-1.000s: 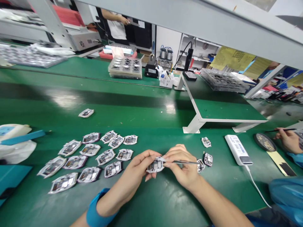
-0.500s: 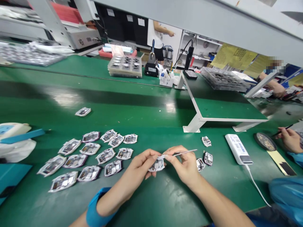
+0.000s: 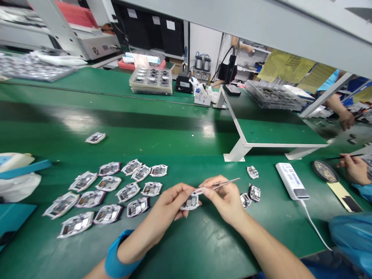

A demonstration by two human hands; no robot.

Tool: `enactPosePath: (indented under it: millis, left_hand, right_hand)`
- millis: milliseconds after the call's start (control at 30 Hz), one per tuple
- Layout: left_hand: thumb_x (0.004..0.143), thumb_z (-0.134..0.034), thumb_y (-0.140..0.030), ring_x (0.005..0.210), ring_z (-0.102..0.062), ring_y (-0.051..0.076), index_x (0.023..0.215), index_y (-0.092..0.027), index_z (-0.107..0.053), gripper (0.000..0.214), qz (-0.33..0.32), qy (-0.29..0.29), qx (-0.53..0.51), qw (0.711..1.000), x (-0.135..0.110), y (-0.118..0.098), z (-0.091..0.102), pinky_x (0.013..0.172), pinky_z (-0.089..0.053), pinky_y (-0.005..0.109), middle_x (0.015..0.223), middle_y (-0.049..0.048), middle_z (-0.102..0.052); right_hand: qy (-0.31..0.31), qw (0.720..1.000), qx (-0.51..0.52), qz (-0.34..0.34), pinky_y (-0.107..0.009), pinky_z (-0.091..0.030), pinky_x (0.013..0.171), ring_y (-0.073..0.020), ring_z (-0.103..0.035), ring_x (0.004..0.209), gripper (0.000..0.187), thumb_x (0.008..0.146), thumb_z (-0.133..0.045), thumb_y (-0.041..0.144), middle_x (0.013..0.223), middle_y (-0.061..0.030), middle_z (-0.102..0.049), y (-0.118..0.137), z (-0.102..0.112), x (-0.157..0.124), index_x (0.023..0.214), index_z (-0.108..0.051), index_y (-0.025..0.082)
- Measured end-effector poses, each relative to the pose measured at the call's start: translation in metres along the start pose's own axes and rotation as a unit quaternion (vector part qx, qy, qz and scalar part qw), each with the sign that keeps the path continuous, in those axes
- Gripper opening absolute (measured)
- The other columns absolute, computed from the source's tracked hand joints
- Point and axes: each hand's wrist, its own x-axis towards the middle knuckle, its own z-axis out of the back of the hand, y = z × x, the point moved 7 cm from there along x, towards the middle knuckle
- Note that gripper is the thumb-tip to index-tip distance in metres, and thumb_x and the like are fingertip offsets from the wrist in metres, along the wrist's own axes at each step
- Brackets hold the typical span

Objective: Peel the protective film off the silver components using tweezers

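1. head view: the left hand is pinching a small white-edged module, its fingers closing together on the module's left side. the right hand is clamping its fingers around the tweezers, whose tips are pointing left and reaching the module's upper edge.
2. the module is sitting between the two hands, just past the left fingertips and just left of the right fingers. its long axis is running roughly level across the view. the left hand is the nearer one, bearing the module, while the tweezers are coming in from the right.
3. left of the left fingers, a loose group of similar modules is lying on the green mat, and a stray module is lying farther ahead. just right of the right fingers, three more modules are lying apart from that group.
4. farther right of the fingers, a white power bank is lying on the mat, and a co-worker's hand is holding a thin tool near a round dark tray.
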Motion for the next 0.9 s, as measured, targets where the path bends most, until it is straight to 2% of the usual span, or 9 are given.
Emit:
enactPosePath:
  millis: [167, 400, 667, 900]
  left_hand:
    - [0.074, -0.071, -0.051, 0.056, -0.049, 0.010, 0.078, -0.019, -0.066, 0.033, -0.004, -0.006, 0.004, 1.000, -0.001, -0.001, 0.000, 0.053, -0.038, 0.019, 0.065, -0.0042, -0.059]
    - [0.070, -0.072, -0.055, 0.055, -0.047, 0.009, 0.077, -0.018, -0.066, 0.038, -0.005, -0.009, -0.001, 1.000, 0.001, 0.000, 0.000, 0.051, -0.035, 0.018, 0.062, -0.0060, -0.054]
    - [0.070, -0.071, -0.057, 0.057, -0.048, 0.010, 0.082, -0.018, -0.066, 0.041, 0.007, -0.007, 0.011, 1.000, 0.000, 0.001, 0.001, 0.054, -0.036, 0.019, 0.068, -0.0036, -0.060]
    - [0.072, -0.070, -0.056, 0.060, -0.048, 0.011, 0.082, -0.019, -0.066, 0.039, -0.003, -0.014, 0.010, 1.000, 0.001, 0.001, 0.001, 0.055, -0.037, 0.019, 0.069, -0.0035, -0.060]
  right_hand:
    - [-0.017, 0.999, -0.011, 0.025, -0.031, -0.059, 0.071, -0.0193, -0.074, 0.078, 0.010, 0.084, -0.073, 0.030, 0.084, -0.0054, -0.076, 0.002, 0.001, -0.001, 0.083, -0.069, 0.021]
    - [-0.005, 0.993, -0.073, 0.089, -0.031, -0.059, 0.074, -0.0192, -0.074, 0.078, 0.005, 0.085, -0.071, 0.022, 0.082, -0.0057, -0.077, 0.015, -0.004, -0.001, 0.080, -0.071, 0.020]
    - [-0.033, 0.998, -0.034, 0.046, -0.030, -0.060, 0.069, -0.0192, -0.074, 0.074, 0.007, 0.084, -0.071, 0.026, 0.082, -0.0064, -0.076, 0.003, 0.000, 0.000, 0.084, -0.067, 0.019]
    - [-0.032, 0.991, -0.088, 0.094, -0.030, -0.059, 0.071, -0.0193, -0.074, 0.076, 0.003, 0.085, -0.069, 0.020, 0.080, -0.0068, -0.076, 0.013, -0.002, -0.003, 0.082, -0.068, 0.019]
